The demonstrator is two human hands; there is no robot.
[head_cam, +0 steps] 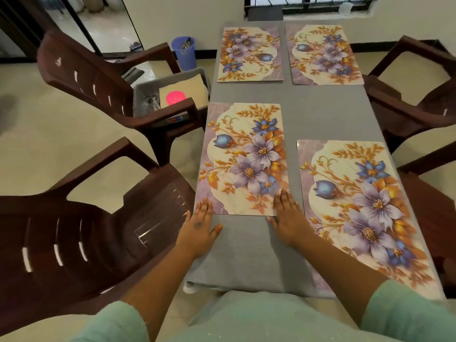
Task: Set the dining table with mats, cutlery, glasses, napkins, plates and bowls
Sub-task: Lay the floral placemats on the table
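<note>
Four floral mats lie on the grey-clothed table [320, 109]. Near-left mat [244, 159] gets both hands on its near edge — left hand [201, 225] at the near-left corner, right hand [287, 215] at the near-right corner, fingers straight & flat, pressing, gripping nothing. Near-right mat [362, 206] lies just beside the right forearm; far-left mat [250, 54] & far-right mat [324, 54] sit side by side toward the window end. On the left, a brown chair [103, 77] carries a grey bin [143, 99] — contents unclear.
</note>
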